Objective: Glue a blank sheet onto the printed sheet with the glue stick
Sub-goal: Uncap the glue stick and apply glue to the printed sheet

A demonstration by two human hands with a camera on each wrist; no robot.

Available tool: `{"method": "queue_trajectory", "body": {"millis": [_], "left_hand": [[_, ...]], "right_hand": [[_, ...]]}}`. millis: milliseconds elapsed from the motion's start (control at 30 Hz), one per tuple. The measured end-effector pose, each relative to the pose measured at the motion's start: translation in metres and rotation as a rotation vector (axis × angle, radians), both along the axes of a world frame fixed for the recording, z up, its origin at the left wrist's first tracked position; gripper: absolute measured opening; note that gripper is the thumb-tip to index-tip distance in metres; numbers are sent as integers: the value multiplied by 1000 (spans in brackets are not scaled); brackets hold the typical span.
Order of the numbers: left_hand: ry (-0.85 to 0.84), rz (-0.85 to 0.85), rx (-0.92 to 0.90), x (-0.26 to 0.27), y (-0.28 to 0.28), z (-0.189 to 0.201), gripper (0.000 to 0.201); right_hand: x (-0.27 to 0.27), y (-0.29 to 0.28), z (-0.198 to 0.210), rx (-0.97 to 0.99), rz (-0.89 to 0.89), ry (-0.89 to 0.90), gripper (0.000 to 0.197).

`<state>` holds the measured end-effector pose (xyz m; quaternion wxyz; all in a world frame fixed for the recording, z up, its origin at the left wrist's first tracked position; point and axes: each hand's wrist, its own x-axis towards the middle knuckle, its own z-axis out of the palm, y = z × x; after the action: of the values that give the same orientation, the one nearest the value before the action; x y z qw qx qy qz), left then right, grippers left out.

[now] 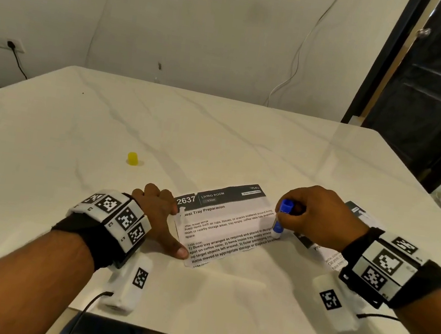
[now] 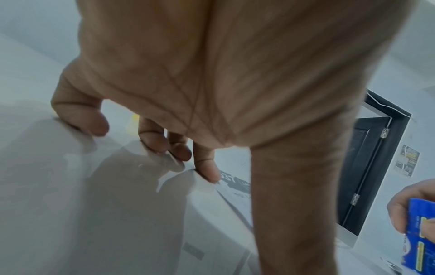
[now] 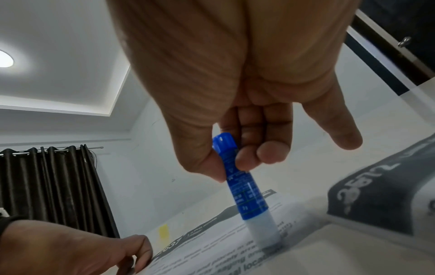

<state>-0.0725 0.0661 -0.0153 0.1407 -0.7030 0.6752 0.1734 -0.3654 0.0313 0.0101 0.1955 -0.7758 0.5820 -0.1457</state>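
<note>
A printed sheet (image 1: pixel 225 224) headed "2637 Living Room" lies flat on the white marble table (image 1: pixel 217 138). My left hand (image 1: pixel 168 224) presses on its left edge with fingers spread, and its thumb (image 1: pixel 182 252) is on the near-left corner. My right hand (image 1: pixel 291 219) grips a blue glue stick (image 1: pixel 281 218) upright. The stick's white tip (image 3: pixel 266 236) touches the sheet's (image 3: pixel 212 251) right edge. In the left wrist view my fingertips (image 2: pixel 212 173) rest on the paper's corner (image 2: pixel 235 182), and the glue stick (image 2: pixel 419 232) shows at the right.
A yellow cap (image 1: pixel 133 158) stands on the table beyond my left hand. A second printed sheet (image 1: pixel 323 252) lies partly under my right hand and wrist. A dark door (image 1: pixel 436 98) is at the far right, and cables hang down the wall.
</note>
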Motion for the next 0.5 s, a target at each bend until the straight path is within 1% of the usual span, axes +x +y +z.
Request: {"method": "queue_trajectory", "body": {"millis": [300, 433, 500], "left_hand": [[19, 25, 23, 1, -2, -1, 92], [4, 27, 32, 0, -3, -1, 93], [-1, 28, 33, -1, -4, -1, 93]], "right_hand": [[-12, -11, 2, -44, -46, 48, 12], [-14, -18, 5, -92, -116, -61, 10], [-11, -22, 4, -110, -118, -97, 10]]}}
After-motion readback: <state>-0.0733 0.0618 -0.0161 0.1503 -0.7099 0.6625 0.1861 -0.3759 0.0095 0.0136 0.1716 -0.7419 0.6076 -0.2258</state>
